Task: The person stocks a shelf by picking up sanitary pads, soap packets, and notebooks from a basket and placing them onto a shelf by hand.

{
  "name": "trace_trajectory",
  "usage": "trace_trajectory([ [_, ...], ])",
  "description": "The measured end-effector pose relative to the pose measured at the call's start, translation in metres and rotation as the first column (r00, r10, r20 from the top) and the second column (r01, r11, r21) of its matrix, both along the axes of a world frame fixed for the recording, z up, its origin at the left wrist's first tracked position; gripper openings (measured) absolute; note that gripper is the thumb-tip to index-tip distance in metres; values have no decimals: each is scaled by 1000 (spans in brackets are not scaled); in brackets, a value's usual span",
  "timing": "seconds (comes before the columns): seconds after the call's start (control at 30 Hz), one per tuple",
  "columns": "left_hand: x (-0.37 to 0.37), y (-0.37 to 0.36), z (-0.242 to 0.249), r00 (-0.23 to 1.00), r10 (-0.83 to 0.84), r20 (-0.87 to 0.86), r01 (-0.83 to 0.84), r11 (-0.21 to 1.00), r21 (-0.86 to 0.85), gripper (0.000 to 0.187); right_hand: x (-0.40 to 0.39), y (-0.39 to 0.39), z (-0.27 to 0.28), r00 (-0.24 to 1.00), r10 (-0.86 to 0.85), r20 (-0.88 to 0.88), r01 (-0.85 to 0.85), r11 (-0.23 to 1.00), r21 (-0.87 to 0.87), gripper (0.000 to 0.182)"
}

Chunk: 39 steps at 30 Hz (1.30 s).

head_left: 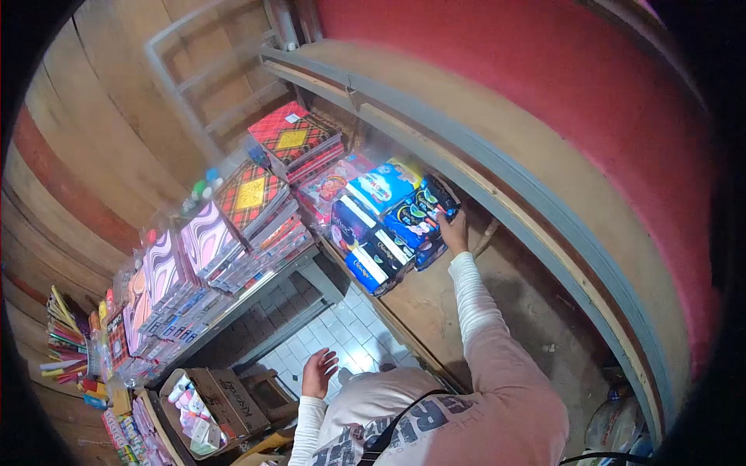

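Blue and black packets (381,252) are stacked on a wooden shelf (423,311), with a light blue and yellow pack (386,186) on top at the back. My right hand (454,231) reaches to the right side of this pile, its fingers closed on the edge of a dark blue packet (440,203). My left hand (318,373) hangs over the tiled floor near my body, fingers apart and slightly curled, holding nothing. Behind the packets lies a pink-red pack (330,186).
Red plaid notebooks (291,138) and purple marbled notebooks (210,237) form tall stacks at the left. An open cardboard box (233,400) sits below them. A metal-edged ledge (466,147) curves past on the right. Pens (66,334) stand far left.
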<state>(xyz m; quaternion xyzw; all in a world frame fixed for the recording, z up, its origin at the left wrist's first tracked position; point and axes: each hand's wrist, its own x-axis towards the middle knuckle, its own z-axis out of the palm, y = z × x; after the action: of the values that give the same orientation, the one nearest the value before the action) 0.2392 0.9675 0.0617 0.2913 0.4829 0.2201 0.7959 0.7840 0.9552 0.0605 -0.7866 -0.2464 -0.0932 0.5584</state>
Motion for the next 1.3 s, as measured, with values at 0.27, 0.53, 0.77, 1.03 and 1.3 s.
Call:
trace_trajectory([
  [0.27, 125, 54, 7, 919, -242, -310, 366, 816, 447, 59, -7, -5, 4, 976, -63, 207, 52, 997, 57, 61],
  [0.53, 218, 38, 35, 988, -141, -62, 153, 846, 511, 81, -39, -15, 38, 948, -116, -297, 82, 989, -125, 84],
  [0.77, 244, 60, 10, 961, -271, 48, 214, 846, 488, 63, -43, 1, 13, 892, 251, -377, -239, 968, 79, 104],
  [1.03, 171, 53, 47, 923, -385, -25, 359, 834, 418, 82, -123, -30, -12, 955, 231, -188, -171, 942, 288, 73],
  [1.3, 39, 63, -63, 787, -568, -240, 589, 808, 22, 68, -293, -119, -42, 985, -119, -123, 68, 932, -357, 80],
])
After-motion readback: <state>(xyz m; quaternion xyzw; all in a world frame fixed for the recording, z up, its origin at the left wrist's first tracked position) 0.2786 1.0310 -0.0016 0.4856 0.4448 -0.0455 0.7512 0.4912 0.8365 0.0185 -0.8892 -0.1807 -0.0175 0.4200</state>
